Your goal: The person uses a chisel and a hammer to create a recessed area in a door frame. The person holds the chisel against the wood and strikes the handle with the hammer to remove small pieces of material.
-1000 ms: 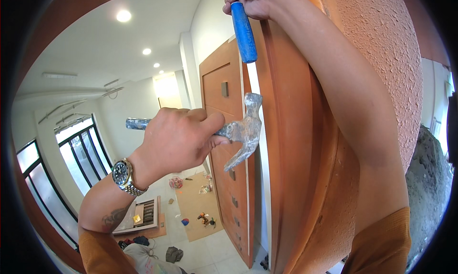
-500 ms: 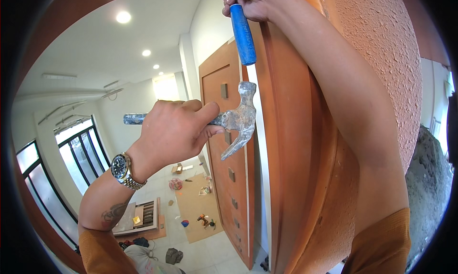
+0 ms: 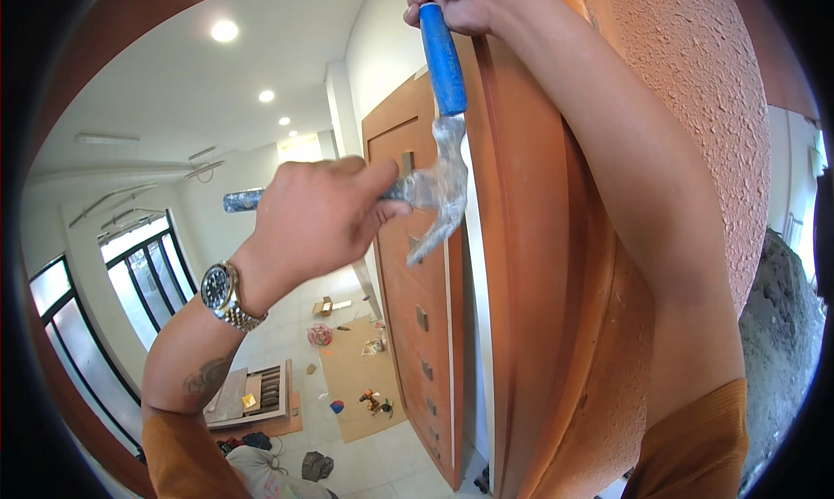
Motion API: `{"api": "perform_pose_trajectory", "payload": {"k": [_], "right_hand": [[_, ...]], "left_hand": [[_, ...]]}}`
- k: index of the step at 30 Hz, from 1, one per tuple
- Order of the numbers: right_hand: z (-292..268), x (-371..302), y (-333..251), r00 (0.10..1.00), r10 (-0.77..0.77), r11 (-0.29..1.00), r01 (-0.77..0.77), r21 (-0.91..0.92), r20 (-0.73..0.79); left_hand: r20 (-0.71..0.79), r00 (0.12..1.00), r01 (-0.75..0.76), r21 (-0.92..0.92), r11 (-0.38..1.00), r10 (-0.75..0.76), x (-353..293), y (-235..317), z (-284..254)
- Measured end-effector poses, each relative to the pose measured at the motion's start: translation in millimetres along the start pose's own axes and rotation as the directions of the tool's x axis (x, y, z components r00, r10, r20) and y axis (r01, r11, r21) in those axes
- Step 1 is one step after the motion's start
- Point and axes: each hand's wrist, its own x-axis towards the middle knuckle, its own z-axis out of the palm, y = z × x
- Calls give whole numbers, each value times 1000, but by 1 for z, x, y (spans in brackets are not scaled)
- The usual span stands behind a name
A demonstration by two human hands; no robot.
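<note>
My left hand (image 3: 317, 208) is closed round the grip of a worn claw hammer (image 3: 443, 186), with a watch on that wrist. The hammer's paint-spattered head points up, its striking face at the butt of a blue-handled chisel (image 3: 444, 65). High at the top edge, my right hand (image 3: 460, 4) closes round the upper end of the chisel, which hangs handle-down. Its blade is hidden by the fingers and the picture's edge. Both tools are beside the brown door frame (image 3: 530, 282), with a reddish-brown door (image 3: 391, 152) standing ajar behind them.
A textured orange wall (image 3: 686, 82) rises close by my right arm. Below, a cardboard sheet (image 3: 347, 386) on the tiled floor carries a power drill (image 3: 373, 403) and scattered items. A slatted wooden panel (image 3: 269, 390) lies to the left, near dark-framed windows (image 3: 152, 277).
My left hand has raised the hammer, closing the gap between its head and the chisel's butt; the head is blurred by motion. The right hand with the chisel has barely shifted.
</note>
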Motion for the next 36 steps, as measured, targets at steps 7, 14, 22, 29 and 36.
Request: {"api": "perform_pose_trajectory", "payload": {"k": [7,14,22,29,36], "right_hand": [[-6,8,1,1000,-4,1000,4,-2,15],[1,3,-1,1000,3,1000,-3,-3,-17],[0,0,2,999,-30,1000,30,-3,-20],[2,-5,2,999,-27,999,25,-41,-43],[11,-14,-3,998,-14,999,11,-49,-64]], "left_hand": [[39,984,-178,22,984,177,-4,14,0],[102,986,-131,-11,991,132,-4,18,-6],[16,999,-28,-82,996,29,-9,14,-2],[-16,999,-43,-73,996,42,-23,14,-7],[19,1000,-16,-74,997,17,-26,13,-9]]}}
